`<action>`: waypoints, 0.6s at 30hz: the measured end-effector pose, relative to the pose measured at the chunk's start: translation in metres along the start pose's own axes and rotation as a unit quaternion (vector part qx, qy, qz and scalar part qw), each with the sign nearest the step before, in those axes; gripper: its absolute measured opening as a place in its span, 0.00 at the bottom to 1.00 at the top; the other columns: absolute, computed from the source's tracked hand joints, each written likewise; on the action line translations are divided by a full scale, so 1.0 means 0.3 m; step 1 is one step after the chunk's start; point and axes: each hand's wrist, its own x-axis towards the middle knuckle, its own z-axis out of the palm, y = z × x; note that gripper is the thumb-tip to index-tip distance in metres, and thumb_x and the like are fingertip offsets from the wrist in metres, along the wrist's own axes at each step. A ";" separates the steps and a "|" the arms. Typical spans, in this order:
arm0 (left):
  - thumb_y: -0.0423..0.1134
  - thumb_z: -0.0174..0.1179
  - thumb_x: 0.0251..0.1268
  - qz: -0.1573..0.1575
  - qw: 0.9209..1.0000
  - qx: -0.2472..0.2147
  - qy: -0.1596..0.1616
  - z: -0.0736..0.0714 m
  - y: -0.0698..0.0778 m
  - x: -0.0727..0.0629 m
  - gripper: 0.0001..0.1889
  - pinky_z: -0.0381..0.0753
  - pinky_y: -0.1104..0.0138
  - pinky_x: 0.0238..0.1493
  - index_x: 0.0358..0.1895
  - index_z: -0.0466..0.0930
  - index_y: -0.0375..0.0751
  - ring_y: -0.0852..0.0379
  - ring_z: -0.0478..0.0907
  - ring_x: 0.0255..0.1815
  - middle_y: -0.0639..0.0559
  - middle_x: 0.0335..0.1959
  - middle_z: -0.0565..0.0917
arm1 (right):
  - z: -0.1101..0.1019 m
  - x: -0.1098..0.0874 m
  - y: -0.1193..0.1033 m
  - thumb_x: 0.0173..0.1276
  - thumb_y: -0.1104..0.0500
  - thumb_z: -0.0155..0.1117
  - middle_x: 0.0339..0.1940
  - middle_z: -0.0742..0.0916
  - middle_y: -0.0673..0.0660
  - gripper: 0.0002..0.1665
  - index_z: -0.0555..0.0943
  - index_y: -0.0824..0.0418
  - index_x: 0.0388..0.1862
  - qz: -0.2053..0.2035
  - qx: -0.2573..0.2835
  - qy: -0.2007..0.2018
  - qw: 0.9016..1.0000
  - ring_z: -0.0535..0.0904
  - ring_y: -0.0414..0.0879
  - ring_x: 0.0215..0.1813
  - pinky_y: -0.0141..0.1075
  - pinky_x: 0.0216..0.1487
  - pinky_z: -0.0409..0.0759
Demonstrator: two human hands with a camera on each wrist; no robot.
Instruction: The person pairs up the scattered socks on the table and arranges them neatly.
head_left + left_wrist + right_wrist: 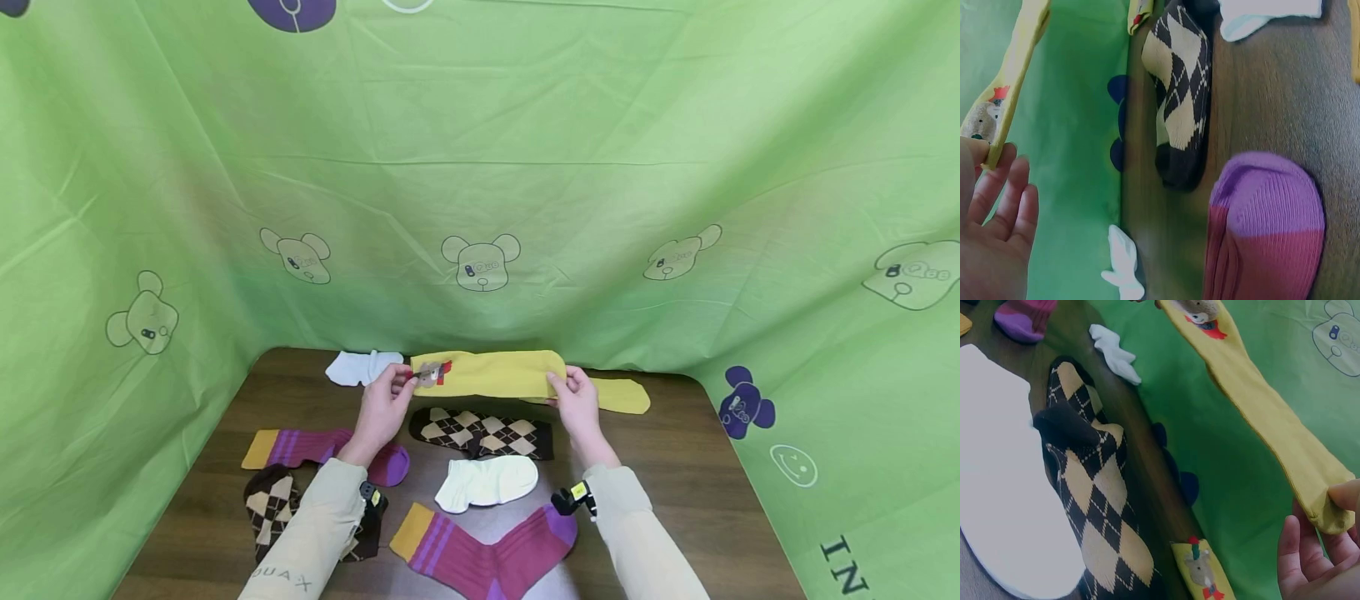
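Note:
A long yellow sock (pixel 495 373) with a bear picture near its cuff is stretched sideways between both hands, raised off the table in the wrist views. My left hand (pixel 384 407) pinches the cuff end between thumb and forefinger, the other fingers loosely spread in the left wrist view. At the toe end, the thumb and fingers of my right hand (pixel 579 408) grip the fabric. A second yellow sock (pixel 622 396) lies on the table behind the right hand, partly hidden; its bear picture shows in the right wrist view.
Nearest the hands lies a brown argyle sock (pixel 480 432), with a white sock (pixel 491 482) below it. A maroon-purple sock (pixel 480 554) is at the front, another (pixel 296 447) at left by an argyle sock (pixel 268 510). A white sock (pixel 360 367) lies back left. Green cloth (pixel 480 200) surrounds the table.

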 end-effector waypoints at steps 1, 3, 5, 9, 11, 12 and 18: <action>0.32 0.62 0.72 0.001 1.000 -0.002 0.000 0.003 0.002 -0.001 0.08 0.84 0.60 0.41 0.50 0.80 0.34 0.51 0.83 0.36 0.44 0.38 0.85 | -0.005 0.001 -0.001 0.75 0.65 0.63 0.39 0.87 0.57 0.13 0.76 0.71 0.53 0.001 0.004 0.001 1.000 0.81 0.42 0.34 0.34 0.36 0.83; 0.32 0.63 0.72 0.000 1.000 -0.005 -0.002 0.010 0.007 -0.004 0.08 0.83 0.60 0.41 0.50 0.80 0.36 0.52 0.83 0.35 0.46 0.37 0.85 | -0.013 0.003 -0.001 0.75 0.66 0.63 0.39 0.87 0.57 0.13 0.76 0.71 0.53 0.000 0.009 0.002 1.000 0.82 0.42 0.34 0.35 0.36 0.84; 0.33 0.63 0.72 -0.002 1.000 -0.007 -0.003 0.016 0.013 -0.006 0.08 0.83 0.60 0.41 0.49 0.79 0.37 0.53 0.82 0.35 0.48 0.35 0.84 | -0.023 0.005 -0.002 0.75 0.67 0.62 0.38 0.87 0.56 0.12 0.76 0.72 0.53 -0.001 0.011 0.004 1.000 0.82 0.42 0.34 0.36 0.36 0.85; 0.33 0.64 0.71 0.001 1.000 -0.010 -0.004 0.030 0.025 -0.011 0.08 0.83 0.60 0.40 0.49 0.77 0.38 0.54 0.82 0.34 0.50 0.34 0.84 | -0.041 0.008 -0.003 0.75 0.68 0.61 0.38 0.86 0.56 0.12 0.75 0.73 0.53 -0.001 0.019 0.007 1.000 0.82 0.42 0.34 0.40 0.39 0.86; 0.32 0.64 0.71 0.004 1.000 -0.008 -0.010 0.035 0.028 -0.013 0.08 0.83 0.61 0.39 0.48 0.77 0.38 0.54 0.82 0.34 0.51 0.34 0.84 | -0.050 0.007 -0.007 0.75 0.67 0.61 0.38 0.86 0.55 0.13 0.75 0.73 0.54 0.001 0.025 0.009 1.000 0.82 0.41 0.34 0.39 0.38 0.86; 0.32 0.64 0.71 0.004 1.000 -0.008 -0.013 0.038 0.030 -0.013 0.08 0.83 0.61 0.38 0.48 0.77 0.39 0.54 0.82 0.34 0.51 0.34 0.85 | -0.055 0.007 -0.009 0.75 0.67 0.61 0.37 0.86 0.54 0.13 0.75 0.73 0.54 0.002 0.030 0.009 1.000 0.82 0.41 0.34 0.38 0.38 0.85; 0.29 0.64 0.70 0.019 0.999 -0.021 -0.028 0.064 0.039 -0.015 0.08 0.84 0.59 0.42 0.45 0.74 0.39 0.53 0.83 0.36 0.48 0.35 0.85 | -0.084 0.003 -0.043 0.75 0.68 0.60 0.35 0.86 0.52 0.12 0.74 0.73 0.53 0.011 0.044 0.014 0.999 0.81 0.42 0.34 0.39 0.40 0.85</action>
